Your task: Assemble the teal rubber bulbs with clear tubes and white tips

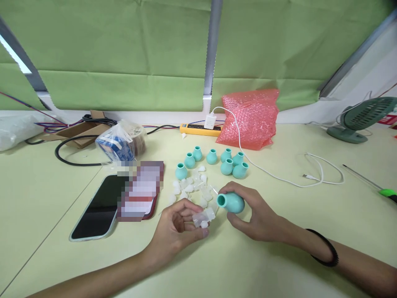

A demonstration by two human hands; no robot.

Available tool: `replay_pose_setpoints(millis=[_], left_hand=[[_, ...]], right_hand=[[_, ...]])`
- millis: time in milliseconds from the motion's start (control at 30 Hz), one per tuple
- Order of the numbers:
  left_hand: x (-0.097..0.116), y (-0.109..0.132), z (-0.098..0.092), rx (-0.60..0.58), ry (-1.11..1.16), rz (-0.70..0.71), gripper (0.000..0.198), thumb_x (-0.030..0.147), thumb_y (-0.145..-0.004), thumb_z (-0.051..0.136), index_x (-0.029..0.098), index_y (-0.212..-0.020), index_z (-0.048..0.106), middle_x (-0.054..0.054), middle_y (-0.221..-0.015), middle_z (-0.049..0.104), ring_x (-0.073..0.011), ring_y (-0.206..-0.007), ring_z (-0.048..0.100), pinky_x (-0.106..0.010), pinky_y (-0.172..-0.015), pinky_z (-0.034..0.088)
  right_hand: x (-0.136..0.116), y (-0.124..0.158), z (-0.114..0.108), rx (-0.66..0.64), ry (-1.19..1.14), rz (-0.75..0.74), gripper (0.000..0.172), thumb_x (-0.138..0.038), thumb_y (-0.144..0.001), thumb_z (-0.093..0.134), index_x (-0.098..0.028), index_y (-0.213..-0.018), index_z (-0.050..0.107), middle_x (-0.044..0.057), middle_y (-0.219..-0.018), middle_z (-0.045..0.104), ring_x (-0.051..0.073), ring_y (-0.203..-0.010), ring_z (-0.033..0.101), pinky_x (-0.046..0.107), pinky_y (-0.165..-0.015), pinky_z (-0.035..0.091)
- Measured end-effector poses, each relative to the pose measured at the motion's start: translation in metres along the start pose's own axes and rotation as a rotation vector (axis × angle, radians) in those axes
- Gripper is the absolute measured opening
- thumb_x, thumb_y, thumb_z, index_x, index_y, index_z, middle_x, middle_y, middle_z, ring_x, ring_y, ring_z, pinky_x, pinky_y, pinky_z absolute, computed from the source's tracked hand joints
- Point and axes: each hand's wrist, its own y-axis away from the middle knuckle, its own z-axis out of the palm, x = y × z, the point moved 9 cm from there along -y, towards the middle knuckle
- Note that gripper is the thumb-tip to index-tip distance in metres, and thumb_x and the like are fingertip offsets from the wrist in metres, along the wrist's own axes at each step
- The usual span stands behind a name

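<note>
Clamped between the fingers and thumb of the right hand (261, 217), a teal vase (234, 203) lies tipped on its side over the table (245, 271), its open mouth facing leftward, while the left hand (174, 231) pinches a clear plastic piece (203, 217) near that mouth but apart from it. Just beyond the hands, loose plastic bits (188, 188) lie scattered on the table. Eight smaller-looking vases (211, 157) stand behind them, and two phones (96, 211) lie to the left.

Nine vases (236, 203) — two phones (97, 211) (one fan (366, 118)).
</note>
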Motion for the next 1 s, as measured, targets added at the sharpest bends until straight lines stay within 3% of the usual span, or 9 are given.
replay_pose_setpoints(millis=[167,300,433,667,800,1000], left_hand=[[-0.003,0.002,-0.002,0.041,-0.079,-0.055,0.019,0.02,-0.066,0.066,0.012,-0.082,0.059,-0.003,-0.067,0.063,-0.0115,-0.06,0.057,-0.023,-0.06,0.047],[0.0,0.003,-0.004,0.047,-0.216,0.005,0.016,0.024,-0.071,0.062,0.013,-0.083,0.063,0.0,-0.062,0.06,-0.0109,-0.059,0.054,-0.021,-0.058,0.044],[0.005,0.003,-0.006,0.055,-0.376,0.063,0.015,0.026,-0.072,0.061,0.014,-0.08,0.063,0.0,-0.063,0.057,-0.0103,-0.059,0.05,-0.02,-0.057,0.043],[0.017,-0.001,0.007,-0.1,-0.699,0.154,0.021,0.029,-0.076,0.055,0.01,-0.079,0.061,-0.004,-0.063,0.057,-0.0121,-0.057,0.048,-0.022,-0.052,0.041],[0.024,0.004,0.013,-0.143,-0.781,0.286,0.019,0.027,-0.077,0.054,0.009,-0.08,0.061,-0.004,-0.061,0.058,-0.0114,-0.054,0.048,-0.021,-0.049,0.04],[0.04,0.018,0.026,-0.206,-0.849,0.621,0.016,0.018,-0.077,0.054,0.011,-0.091,0.057,-0.005,-0.066,0.059,-0.012,-0.055,0.051,-0.022,-0.051,0.042]], right_hand=[[0.0,0.003,0.019,-0.092,0.126,-0.068,0.031,-0.008,-0.059,0.047,-0.017,-0.089,0.047,0.003,-0.075,0.053,0.015,-0.065,0.049,0.026,-0.056,0.04],[-0.001,0.008,0.025,-0.049,0.143,-0.118,0.019,-0.009,-0.062,0.048,-0.018,-0.079,0.046,0.001,-0.066,0.053,0.012,-0.057,0.048,0.022,-0.05,0.037],[0.0,0.01,0.027,-0.009,0.117,-0.128,0.02,-0.009,-0.062,0.047,-0.019,-0.08,0.045,0.0,-0.064,0.054,0.011,-0.055,0.049,0.02,-0.05,0.037],[0.0,0.017,0.035,-0.033,0.203,-0.11,0.019,-0.009,-0.061,0.043,-0.018,-0.076,0.047,0.0,-0.062,0.056,0.012,-0.052,0.05,0.021,-0.046,0.034],[0.001,0.019,0.037,-0.049,0.092,-0.05,0.018,-0.01,-0.056,0.045,-0.018,-0.072,0.047,-0.002,-0.058,0.053,0.01,-0.049,0.046,0.02,-0.047,0.034],[0.012,0.019,0.05,-0.196,-0.172,0.182,0.013,-0.01,-0.056,0.048,-0.017,-0.066,0.046,-0.005,-0.052,0.044,0.008,-0.046,0.038,0.019,-0.045,0.032]])
